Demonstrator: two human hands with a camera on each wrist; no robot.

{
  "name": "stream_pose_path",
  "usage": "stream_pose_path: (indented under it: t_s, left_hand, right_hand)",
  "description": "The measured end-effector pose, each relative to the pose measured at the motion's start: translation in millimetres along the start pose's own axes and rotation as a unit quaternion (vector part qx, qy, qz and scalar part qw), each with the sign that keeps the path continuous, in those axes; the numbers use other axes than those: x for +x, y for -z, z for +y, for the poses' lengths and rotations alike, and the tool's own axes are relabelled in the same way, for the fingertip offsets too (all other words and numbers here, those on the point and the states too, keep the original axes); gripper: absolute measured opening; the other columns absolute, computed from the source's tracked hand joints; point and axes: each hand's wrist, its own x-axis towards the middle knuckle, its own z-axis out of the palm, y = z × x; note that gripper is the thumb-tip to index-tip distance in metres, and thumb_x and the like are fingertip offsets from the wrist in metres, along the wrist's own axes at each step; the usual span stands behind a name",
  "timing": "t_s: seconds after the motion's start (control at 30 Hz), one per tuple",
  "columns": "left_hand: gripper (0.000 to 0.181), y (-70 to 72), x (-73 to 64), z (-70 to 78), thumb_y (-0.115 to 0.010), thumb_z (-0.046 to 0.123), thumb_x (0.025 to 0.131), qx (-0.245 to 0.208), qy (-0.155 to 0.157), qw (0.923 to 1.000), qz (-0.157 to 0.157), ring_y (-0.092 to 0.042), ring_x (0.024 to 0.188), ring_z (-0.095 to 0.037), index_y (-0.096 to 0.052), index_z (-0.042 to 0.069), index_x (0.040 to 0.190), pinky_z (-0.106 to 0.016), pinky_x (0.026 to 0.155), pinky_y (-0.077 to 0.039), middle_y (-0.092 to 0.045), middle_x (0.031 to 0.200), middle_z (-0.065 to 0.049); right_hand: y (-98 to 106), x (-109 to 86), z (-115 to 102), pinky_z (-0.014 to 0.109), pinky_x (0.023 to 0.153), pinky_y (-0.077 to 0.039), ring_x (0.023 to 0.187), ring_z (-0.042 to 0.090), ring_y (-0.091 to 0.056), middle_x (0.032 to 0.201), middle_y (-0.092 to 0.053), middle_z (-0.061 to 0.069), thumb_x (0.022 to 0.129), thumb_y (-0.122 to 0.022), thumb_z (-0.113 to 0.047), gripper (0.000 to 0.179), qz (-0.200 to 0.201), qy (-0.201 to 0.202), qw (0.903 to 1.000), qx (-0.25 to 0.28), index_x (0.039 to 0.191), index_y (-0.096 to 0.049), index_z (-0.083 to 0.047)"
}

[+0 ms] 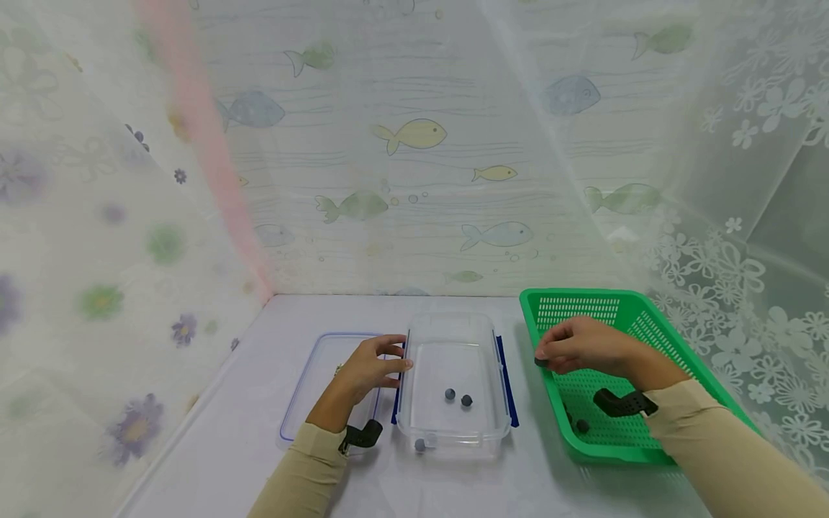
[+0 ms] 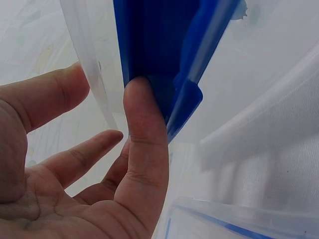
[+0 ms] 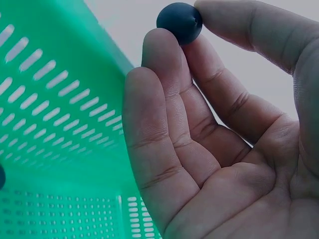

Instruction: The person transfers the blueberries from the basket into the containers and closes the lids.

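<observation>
My left hand [image 1: 372,367] grips the left wall of a clear plastic box [image 1: 453,432], thumb at its rim. In the left wrist view, fingers lie against the box's blue side latch [image 2: 154,40]. Two small dark balls [image 1: 466,401] sit inside on the box floor, and another dark ball [image 1: 419,445] shows low at its front wall. Over the left rim of a green basket [image 1: 527,316], my right hand [image 1: 586,347] pinches a smooth dark ball [image 3: 179,23] between thumb and fingertips. More dark balls [image 1: 583,426] lie in the basket's near left corner.
A clear lid [image 1: 301,381] with a blue seal lies flat on the white table [image 1: 220,460], left of the box and partly behind my left arm. Translucent patterned curtains [image 1: 388,216] enclose the table at the back and sides.
</observation>
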Motion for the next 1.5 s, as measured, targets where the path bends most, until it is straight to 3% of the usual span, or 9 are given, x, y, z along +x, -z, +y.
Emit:
stream_pose_path:
  t_s: [0.57, 0.83, 1.23, 1.5]
  left_hand:
    - [0.066, 0.9, 0.3, 0.1, -0.079, 0.014, 0.092, 0.002, -0.001, 1.0000, 0.002, -0.070, 0.111, -0.034, -0.051, 0.010, 0.152, -0.041, 0.082, -0.066, -0.054, 0.143, -0.025]
    - [0.070, 1.6, 1.5, -1.4, -0.082, 0.018, 0.091, 0.003, -0.001, 1.0000, 0.002, -0.070, 0.111, -0.034, -0.051, 0.009, 0.152, -0.041, 0.083, -0.066, -0.054, 0.143, -0.025]
    - [0.069, 0.4, 0.0, 0.1, -0.082, 0.017, 0.091, 0.005, 0.000, 1.0000, 0.005, -0.070, 0.111, -0.036, -0.051, 0.010, 0.152, -0.041, 0.082, -0.066, -0.054, 0.142, -0.024]
    - [0.070, 0.1, -0.4, -0.1, -0.083, 0.018, 0.090, 0.011, -0.002, 0.9999, 0.008, -0.071, 0.107, -0.031, -0.051, 0.008, 0.151, -0.041, 0.082, -0.066, -0.056, 0.140, -0.023]
  right_hand:
    - [-23.3, 19.9, -18.4, 0.041, 0.087, -0.064, 0.092, 0.027, -0.072, 0.100, -0.075, 0.010, 0.094, -0.077, -0.025, 0.035, -0.002, 0.002, 0.9999, 0.016, 0.112, -0.073, 0.004]
    - [-34.6, 31.2, -17.0, 0.047, 0.090, -0.063, 0.092, 0.027, -0.072, 0.100, -0.074, 0.014, 0.094, -0.078, -0.024, 0.033, -0.004, 0.016, 0.9993, 0.033, 0.110, -0.073, 0.005]
    - [-43.5, 36.0, -14.8, 0.042, 0.087, -0.064, 0.096, 0.032, -0.071, 0.100, -0.075, 0.012, 0.095, -0.077, -0.025, 0.029, 0.015, 0.013, 0.9983, 0.056, 0.108, -0.074, 0.001]
    - [-47.7, 38.0, -13.0, 0.047, 0.092, -0.063, 0.096, 0.026, -0.072, 0.104, -0.075, 0.013, 0.094, -0.078, -0.026, 0.031, 0.015, 0.017, 0.9975, 0.067, 0.110, -0.075, 0.001]
